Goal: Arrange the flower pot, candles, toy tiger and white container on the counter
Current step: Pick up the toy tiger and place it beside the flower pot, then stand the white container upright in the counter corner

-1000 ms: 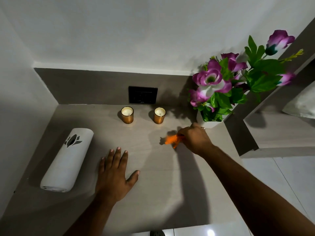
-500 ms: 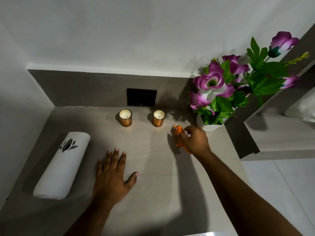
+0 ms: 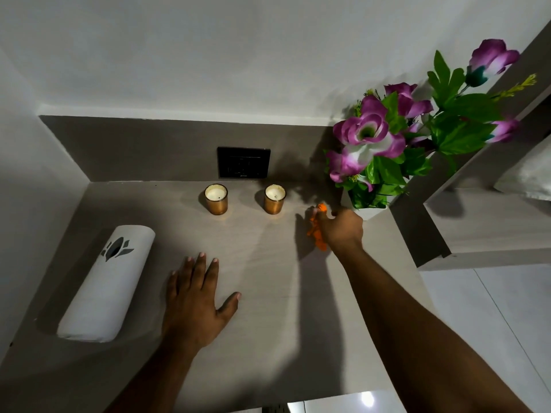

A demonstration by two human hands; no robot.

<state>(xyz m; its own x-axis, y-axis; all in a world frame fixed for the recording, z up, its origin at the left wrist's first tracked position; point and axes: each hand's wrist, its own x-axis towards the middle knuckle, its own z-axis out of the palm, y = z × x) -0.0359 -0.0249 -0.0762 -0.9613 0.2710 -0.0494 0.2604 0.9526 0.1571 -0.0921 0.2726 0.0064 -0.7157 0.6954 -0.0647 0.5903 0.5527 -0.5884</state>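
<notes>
My right hand (image 3: 341, 229) grips an orange toy tiger (image 3: 316, 226), holding it on the counter (image 3: 268, 338) just left of the white flower pot (image 3: 371, 211) with purple flowers and green leaves. Two candles in copper glasses stand by the back wall: the left candle (image 3: 216, 199) and the right candle (image 3: 275, 199). A white container (image 3: 108, 283) with a dark lotus mark lies on its side at the counter's left. My left hand (image 3: 193, 302) rests flat on the counter, fingers spread, holding nothing.
A black switch plate (image 3: 244, 162) sits on the backsplash behind the candles. A wall closes the left side. At the right, a raised partition (image 3: 417, 234) separates a lower ledge with a white pillow (image 3: 530, 177). White floor tiles show at the lower right.
My right hand has carried the toy tiger back and to the right, close to the flower pot, turning it more upright. My left hand has stayed flat on the counter.
</notes>
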